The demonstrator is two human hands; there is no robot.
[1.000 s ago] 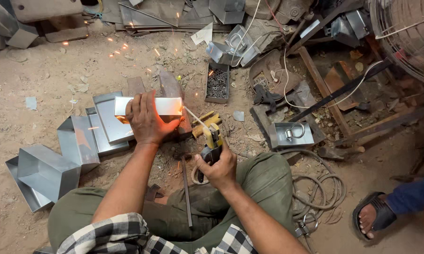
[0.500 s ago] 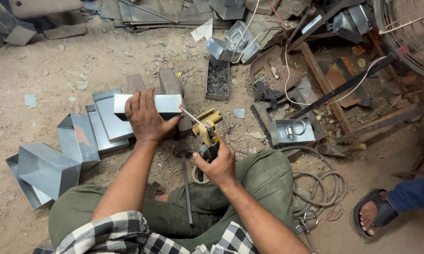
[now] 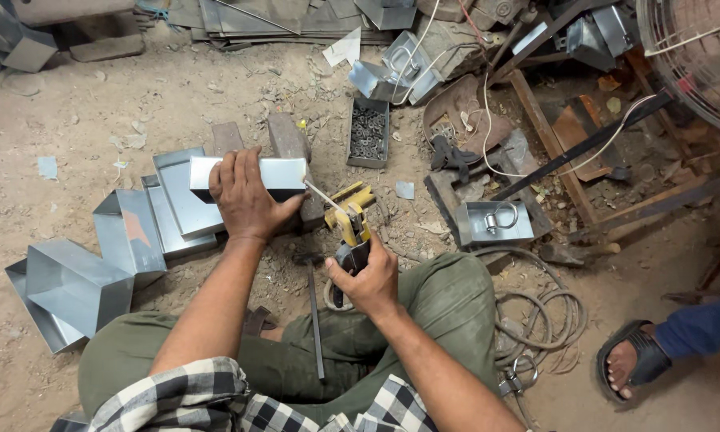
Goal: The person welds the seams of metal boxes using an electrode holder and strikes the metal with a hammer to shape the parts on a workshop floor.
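You sit in a metal fabrication workshop: bare dirt floor (image 3: 96,104), folded grey sheet-metal boxes (image 3: 72,284), a small tray of dark steel washers (image 3: 368,132), coiled cable (image 3: 540,316), scrap steel bars (image 3: 584,144) strewn about.

Just one view here, a head-mounted camera looking almost straight down from above the person's lap. The person's own knees and checked shirt fill the bottom edge, so the lens sits close over the body and tilts slightly forward across the dirt floor (image 3: 96,104). The left hand (image 3: 244,196) and right hand (image 3: 365,276) land near the middle of the frame, fairly close up. The far edge reaches a scrap-metal pile at the top, and a sandalled foot (image 3: 636,362) of someone else pokes in at lower right.
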